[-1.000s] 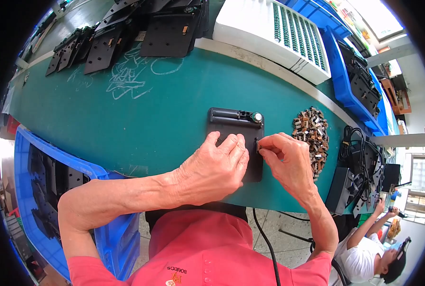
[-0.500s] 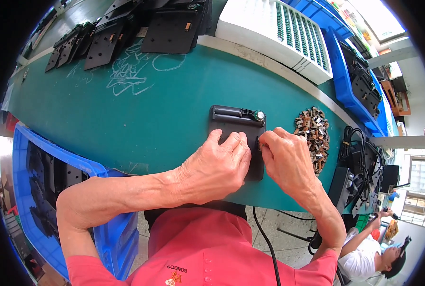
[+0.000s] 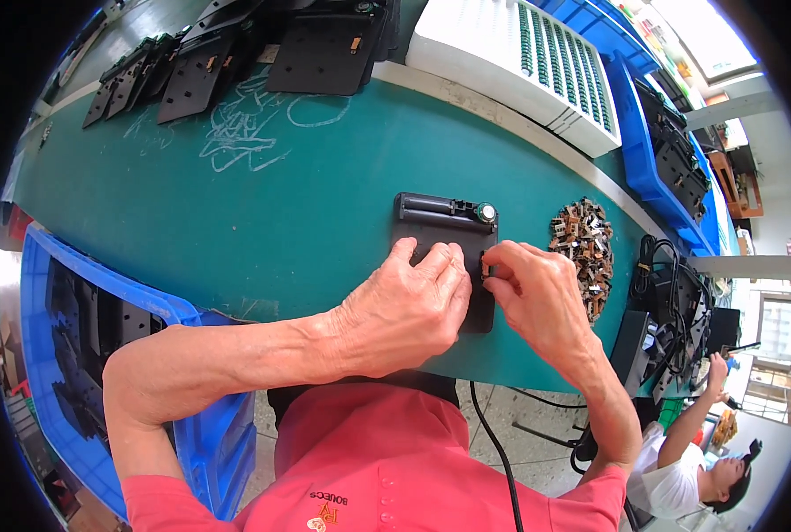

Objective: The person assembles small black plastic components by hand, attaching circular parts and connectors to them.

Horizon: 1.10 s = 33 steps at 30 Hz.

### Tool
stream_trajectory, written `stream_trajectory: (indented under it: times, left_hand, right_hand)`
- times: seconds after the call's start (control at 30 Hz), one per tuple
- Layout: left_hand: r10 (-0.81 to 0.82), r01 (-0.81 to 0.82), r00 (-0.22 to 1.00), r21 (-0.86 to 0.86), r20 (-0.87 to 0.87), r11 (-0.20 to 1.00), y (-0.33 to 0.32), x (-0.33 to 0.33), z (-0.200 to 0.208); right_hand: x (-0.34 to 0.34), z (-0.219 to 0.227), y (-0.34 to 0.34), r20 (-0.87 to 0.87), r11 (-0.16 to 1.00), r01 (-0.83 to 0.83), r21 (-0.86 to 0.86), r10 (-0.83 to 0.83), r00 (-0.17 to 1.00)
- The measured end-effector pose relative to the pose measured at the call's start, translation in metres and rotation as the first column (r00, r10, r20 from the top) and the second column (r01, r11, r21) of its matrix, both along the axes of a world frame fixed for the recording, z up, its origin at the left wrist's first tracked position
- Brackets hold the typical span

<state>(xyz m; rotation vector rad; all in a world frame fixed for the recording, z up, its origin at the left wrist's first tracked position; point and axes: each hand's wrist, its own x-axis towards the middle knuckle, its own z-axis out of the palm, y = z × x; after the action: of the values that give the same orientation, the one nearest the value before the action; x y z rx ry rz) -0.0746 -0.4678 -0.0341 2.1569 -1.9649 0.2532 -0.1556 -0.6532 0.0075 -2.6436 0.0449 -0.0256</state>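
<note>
My left hand [image 3: 404, 306] lies flat on the black plate [image 3: 444, 235]; right fingers [image 3: 493, 266] pinch a small part at its edge, not yet seated.

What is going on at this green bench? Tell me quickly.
A person in a red shirt works on a flat black plastic panel lying on the green-topped bench. The left hand lies flat on the panel, while the right hand pinches a small brown part at its right edge. A heap of small brown parts sits just right of it.
</note>
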Motion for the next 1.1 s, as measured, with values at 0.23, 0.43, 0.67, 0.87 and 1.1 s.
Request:
stream_trajectory:
  times: [0.23, 0.43, 0.67, 0.87, 1.1]
  left_hand:
    - [-0.006, -0.001, 0.995, -0.072, -0.100, 0.997, -0.001, 0.000, 0.005]
    - [0.002, -0.016, 0.991, -0.106, -0.134, 0.994, 0.000, -0.001, 0.006]
    - [0.039, -0.062, 0.991, -0.191, -0.124, 0.980, -0.002, 0.004, 0.015]
    - [0.000, -0.023, 0.995, -0.217, -0.102, 0.976, -0.005, 0.007, 0.024]
    - [-0.115, 0.061, 0.984, -0.349, -0.136, 0.935, 0.004, 0.014, 0.038]
  right_hand:
    - [-0.029, 0.004, -0.007, -0.024, 0.939, 0.284, 0.196, -0.285, 0.958]
    - [-0.045, 0.000, -0.010, -0.241, 0.789, 0.377, 0.486, -0.294, 0.925]
    - [-0.055, -0.010, -0.001, -0.429, 0.388, 0.454, 0.802, -0.154, 0.890]
    - [-0.062, -0.009, 0.003, -0.423, 0.089, 0.438, 0.895, -0.147, 0.894]
    - [-0.073, 0.011, -0.033, -0.344, 0.079, 0.393, 0.916, -0.349, 0.872]
